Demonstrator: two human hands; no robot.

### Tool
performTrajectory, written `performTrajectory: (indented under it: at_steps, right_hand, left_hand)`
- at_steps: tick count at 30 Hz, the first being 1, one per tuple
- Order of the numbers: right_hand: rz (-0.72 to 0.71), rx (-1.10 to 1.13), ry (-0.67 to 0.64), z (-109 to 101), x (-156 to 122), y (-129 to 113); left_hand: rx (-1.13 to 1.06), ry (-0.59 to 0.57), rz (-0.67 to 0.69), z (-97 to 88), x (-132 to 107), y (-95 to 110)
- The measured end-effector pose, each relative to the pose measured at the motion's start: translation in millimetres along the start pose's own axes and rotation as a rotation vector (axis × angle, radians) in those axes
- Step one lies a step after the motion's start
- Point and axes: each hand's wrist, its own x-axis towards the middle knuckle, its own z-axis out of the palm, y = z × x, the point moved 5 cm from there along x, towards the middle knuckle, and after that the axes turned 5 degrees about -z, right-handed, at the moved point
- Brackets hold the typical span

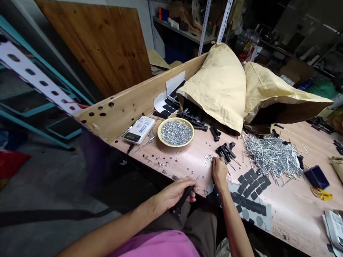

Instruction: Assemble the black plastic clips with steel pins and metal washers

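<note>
My left hand (178,192) is closed round a black plastic part (183,198) over my lap, with a thin metal pin (197,178) pointing up from its end. On the table my right hand (220,174) has its fingers drawn together beside a small scatter of tiny silver pieces (207,159); whatever lies between the fingertips is hidden. Just beyond that hand lie several black plastic parts (224,151), some with metal rods. A yellow bowl (174,144) full of small silver pieces stands to the left.
Right of my hands is a heap of metal rods (272,154), with a dark blue box (317,177) past it. Black adhesive pads (253,183) lie near the table edge. Paper sacks (219,84) stand behind. A white device (140,129) sits left of the bowl.
</note>
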Motion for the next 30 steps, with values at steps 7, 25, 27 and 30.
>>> performTrajectory:
  at_steps: [7, 25, 27, 30]
  right_hand:
    - [-0.036, -0.061, -0.058, 8, 7, -1]
    - [0.316, 1.012, 0.334, -30, -62, -12]
    - [0.316, 1.021, 0.348, -33, -66, -10]
    - [0.306, 1.031, 0.373, -37, -71, -8]
  left_hand:
    - [-0.002, 0.022, 0.046, 0.3, 15, 9]
    - [0.204, -0.046, 0.136, 34.6, 22, 13]
    - [0.230, -0.076, 0.165, 38.2, 21, 11]
    - [0.281, -0.119, 0.202, 42.0, 20, 10]
